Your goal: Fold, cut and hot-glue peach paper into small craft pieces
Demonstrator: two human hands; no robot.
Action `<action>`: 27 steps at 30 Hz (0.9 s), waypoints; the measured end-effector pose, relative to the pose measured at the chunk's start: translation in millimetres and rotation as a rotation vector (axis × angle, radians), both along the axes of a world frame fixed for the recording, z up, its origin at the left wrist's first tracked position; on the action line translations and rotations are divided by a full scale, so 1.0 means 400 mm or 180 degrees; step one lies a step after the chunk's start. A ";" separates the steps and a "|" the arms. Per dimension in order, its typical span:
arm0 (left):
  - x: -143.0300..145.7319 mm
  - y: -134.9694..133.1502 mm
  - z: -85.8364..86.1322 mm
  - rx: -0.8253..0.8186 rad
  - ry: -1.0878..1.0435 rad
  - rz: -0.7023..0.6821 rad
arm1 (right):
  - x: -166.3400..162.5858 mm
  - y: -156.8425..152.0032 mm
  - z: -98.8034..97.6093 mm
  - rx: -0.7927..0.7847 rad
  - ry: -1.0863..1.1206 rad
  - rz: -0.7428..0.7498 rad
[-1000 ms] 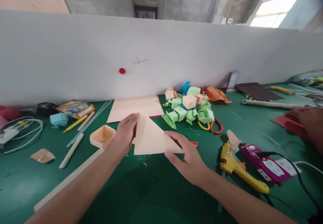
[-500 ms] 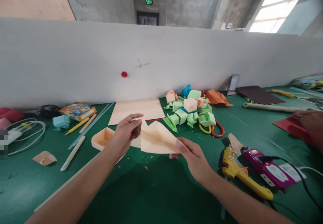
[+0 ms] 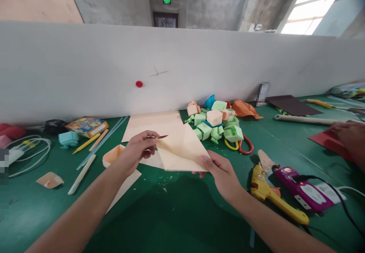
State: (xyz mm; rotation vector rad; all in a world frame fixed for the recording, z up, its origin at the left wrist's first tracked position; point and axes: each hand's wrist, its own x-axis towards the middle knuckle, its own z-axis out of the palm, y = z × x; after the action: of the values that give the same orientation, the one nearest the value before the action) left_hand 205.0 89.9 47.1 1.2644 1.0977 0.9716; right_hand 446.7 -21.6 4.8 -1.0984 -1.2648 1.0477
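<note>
A second ago the peach paper (image 3: 182, 148) lay flat on the bench (image 3: 176, 207), folded into a triangle. Now it is up in the air and opened out into a wider sheet. The left hand (image 3: 137, 152) was pressing flat on the paper's left side. Now it has lifted and pinches the left corner with its fingertips. The right hand (image 3: 222, 173) was pressing down on the right tip. Now it holds the near right corner, thumb on top. The open sheet now hides the pointed green paper piece that showed behind it.
</note>
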 end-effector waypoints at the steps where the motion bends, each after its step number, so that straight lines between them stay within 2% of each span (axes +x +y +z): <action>1: -0.010 -0.003 0.010 0.0008 0.0086 -0.0036 | 0.001 0.001 -0.001 -0.0016 0.0033 -0.0016; 5: -0.049 -0.020 0.050 0.0038 0.0519 -0.0254 | 0.004 0.000 -0.002 -0.0114 0.0068 -0.0025; 7: -0.060 -0.030 0.064 0.0199 0.1045 -0.0430 | 0.004 -0.001 -0.003 -0.0148 0.0055 0.0001; 12: -0.068 -0.049 0.076 0.0560 0.1688 -0.0319 | 0.003 -0.006 -0.003 -0.0227 0.0034 0.0070; 16: -0.068 -0.058 0.071 0.0663 0.1887 -0.0188 | 0.004 -0.013 -0.007 -0.0287 0.0180 0.0255; 20: -0.069 -0.064 0.063 0.0716 0.1879 -0.0313 | 0.006 -0.018 -0.008 -0.0304 0.0220 0.0513; 24: -0.080 -0.066 0.061 0.0426 0.1974 -0.0498 | 0.009 -0.019 -0.003 -0.0289 -0.0057 0.0568; 27: -0.095 -0.073 0.067 0.0543 0.2172 -0.0469 | 0.013 -0.019 0.001 -0.0351 -0.0504 0.0482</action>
State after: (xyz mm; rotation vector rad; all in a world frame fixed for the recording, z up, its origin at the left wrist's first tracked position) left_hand 166.8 60.6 73.7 1.8633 1.4265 0.5299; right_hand 451.8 -29.1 5.3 -1.2031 -1.4486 1.1738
